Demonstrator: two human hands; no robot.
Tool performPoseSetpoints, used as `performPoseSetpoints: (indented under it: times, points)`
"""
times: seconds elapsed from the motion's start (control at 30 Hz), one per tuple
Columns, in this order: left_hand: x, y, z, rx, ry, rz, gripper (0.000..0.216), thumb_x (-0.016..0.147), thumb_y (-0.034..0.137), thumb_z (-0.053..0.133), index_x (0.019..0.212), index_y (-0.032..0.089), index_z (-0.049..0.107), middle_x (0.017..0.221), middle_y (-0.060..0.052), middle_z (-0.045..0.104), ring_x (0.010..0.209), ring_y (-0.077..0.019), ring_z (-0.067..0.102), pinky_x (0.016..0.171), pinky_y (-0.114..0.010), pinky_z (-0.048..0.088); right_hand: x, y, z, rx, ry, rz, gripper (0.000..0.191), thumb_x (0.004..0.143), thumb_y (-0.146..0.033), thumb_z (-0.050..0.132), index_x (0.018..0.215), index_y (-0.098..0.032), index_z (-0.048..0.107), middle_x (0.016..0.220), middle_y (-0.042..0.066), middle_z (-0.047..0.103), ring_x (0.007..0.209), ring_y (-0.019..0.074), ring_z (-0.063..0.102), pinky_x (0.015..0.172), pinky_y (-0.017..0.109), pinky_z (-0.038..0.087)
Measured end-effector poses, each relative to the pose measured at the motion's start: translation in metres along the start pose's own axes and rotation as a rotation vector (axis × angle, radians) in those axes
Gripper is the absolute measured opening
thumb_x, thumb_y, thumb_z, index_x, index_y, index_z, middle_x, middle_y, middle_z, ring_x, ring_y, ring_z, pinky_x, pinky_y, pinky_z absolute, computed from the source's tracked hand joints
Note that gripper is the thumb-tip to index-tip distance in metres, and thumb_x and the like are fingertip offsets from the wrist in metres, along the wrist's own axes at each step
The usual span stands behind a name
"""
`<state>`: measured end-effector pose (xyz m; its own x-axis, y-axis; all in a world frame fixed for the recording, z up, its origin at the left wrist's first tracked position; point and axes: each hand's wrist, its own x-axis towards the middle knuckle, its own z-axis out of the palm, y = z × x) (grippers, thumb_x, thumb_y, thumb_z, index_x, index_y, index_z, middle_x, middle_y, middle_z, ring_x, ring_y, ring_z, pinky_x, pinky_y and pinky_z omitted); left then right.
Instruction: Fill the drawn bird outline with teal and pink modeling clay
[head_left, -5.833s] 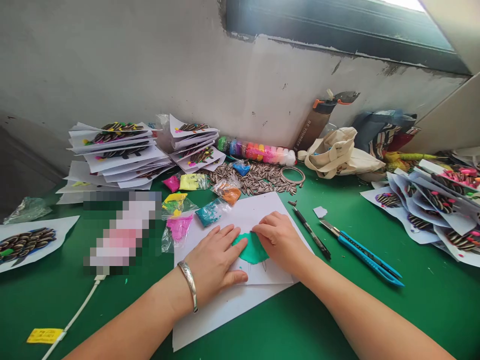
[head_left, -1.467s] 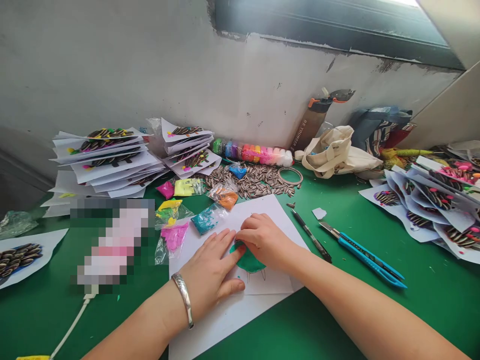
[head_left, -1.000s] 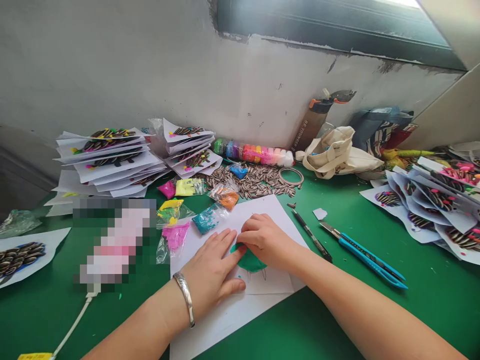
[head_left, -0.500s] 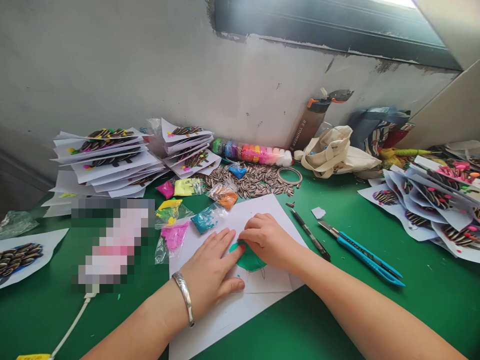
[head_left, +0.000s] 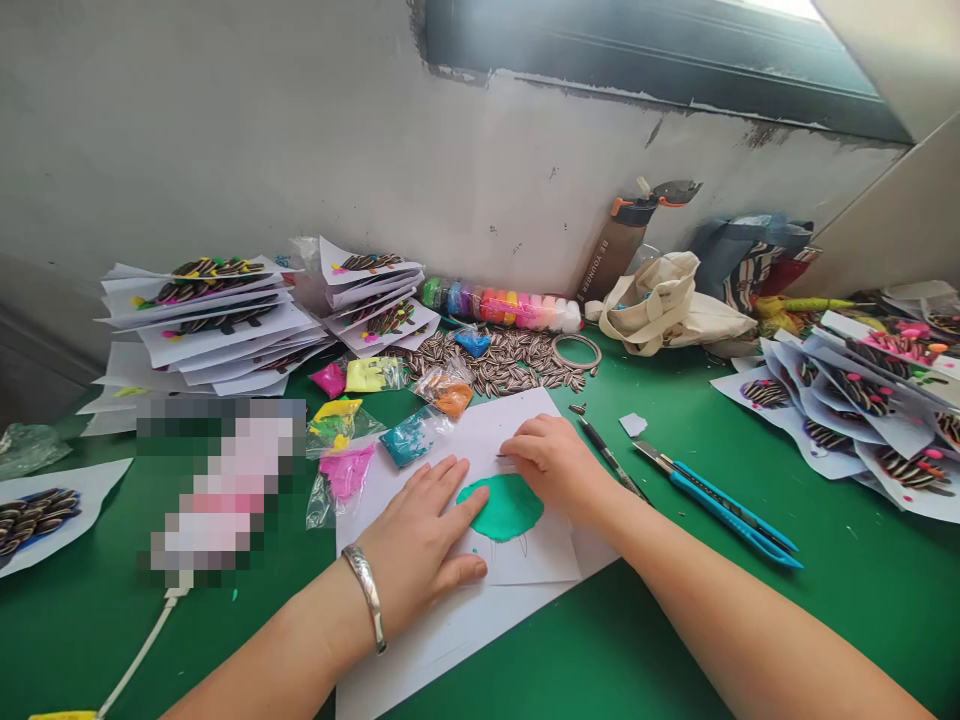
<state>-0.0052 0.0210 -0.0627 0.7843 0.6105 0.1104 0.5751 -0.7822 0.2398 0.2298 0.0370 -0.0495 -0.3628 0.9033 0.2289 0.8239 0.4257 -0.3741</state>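
Observation:
My left hand point(head_left: 424, 535) lies with its fingers spread on a small white sheet point(head_left: 534, 568), its index fingertip at the edge of a flat green clay patch point(head_left: 501, 508). Short pencil-like lines show below the patch. My right hand point(head_left: 559, 465) is pinched just above the patch's upper right. A thin dark tip juts from between its fingertips, seemingly a sunflower seed point(head_left: 502, 457), mostly hidden by the fingers. Beneath the small sheet is a larger white sheet point(head_left: 390, 670).
Loose sunflower seeds point(head_left: 510, 360) and a tape ring point(head_left: 576, 352) lie at the back. Opened clay packets point(head_left: 349, 470) are left of the sheets. A pen point(head_left: 607, 455) and blue utility knife point(head_left: 731, 505) lie right. Paper stacks point(head_left: 210, 325) with seed pictures stand on both sides.
My right hand has moved up and right off the green clay patch, uncovering more of it, still pinching. My left hand has stayed in place.

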Motion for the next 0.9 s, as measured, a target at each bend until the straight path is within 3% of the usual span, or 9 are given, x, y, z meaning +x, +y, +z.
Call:
performPoseSetpoints:
  times: [0.17,0.3,0.43,0.67,0.9]
  points:
    - [-0.001,0.000,0.000,0.001,0.003,0.002,0.060,0.082,0.045,0.061,0.135,0.024,0.044,0.148,-0.015,0.033,0.135,-0.0335,0.029,0.107,-0.053,0.031,-0.002,0.012,-0.003,0.076,-0.010,0.098,0.023,0.084,-0.008,0.053,0.097,-0.019,0.069,0.079,0.004,0.065,0.079,0.0175,0.055,0.072,0.029,0.039]
    - [-0.002,-0.001,0.001,-0.004,0.017,0.001,0.060,0.082,0.044,0.062,0.135,0.024,0.044,0.148,-0.015,0.034,0.135,-0.0340,0.030,0.107,-0.053,0.031,-0.007,0.013,-0.005,0.080,-0.007,0.046,0.021,0.086,-0.011,0.051,0.091,-0.020,0.070,0.082,0.005,0.064,0.081,0.0179,0.055,0.075,0.031,0.042]
    - [-0.001,-0.001,0.002,-0.007,0.022,0.003,0.059,0.083,0.044,0.061,0.135,0.024,0.044,0.148,-0.015,0.034,0.135,-0.0343,0.030,0.107,-0.054,0.031,-0.020,0.006,-0.007,0.017,0.071,-0.045,0.033,0.085,-0.005,0.044,0.103,-0.021,0.066,0.096,0.008,0.062,0.089,0.0203,0.052,0.079,0.035,0.042]
    - [-0.001,-0.001,0.002,0.003,0.008,0.012,0.060,0.083,0.043,0.060,0.137,0.024,0.043,0.147,-0.016,0.034,0.135,-0.0338,0.030,0.106,-0.055,0.032,-0.034,-0.012,-0.003,-0.074,-0.015,-0.160,0.054,0.071,0.006,0.046,0.114,-0.023,0.062,0.108,0.009,0.059,0.095,0.0223,0.048,0.083,0.039,0.039]
    - [-0.001,-0.001,0.003,-0.004,0.022,0.015,0.061,0.082,0.041,0.062,0.136,0.023,0.043,0.147,-0.016,0.035,0.134,-0.0343,0.031,0.106,-0.055,0.031,-0.029,-0.012,0.000,-0.075,-0.048,-0.162,0.052,0.072,0.005,0.048,0.112,-0.024,0.062,0.104,0.006,0.061,0.094,0.0215,0.047,0.083,0.038,0.036]
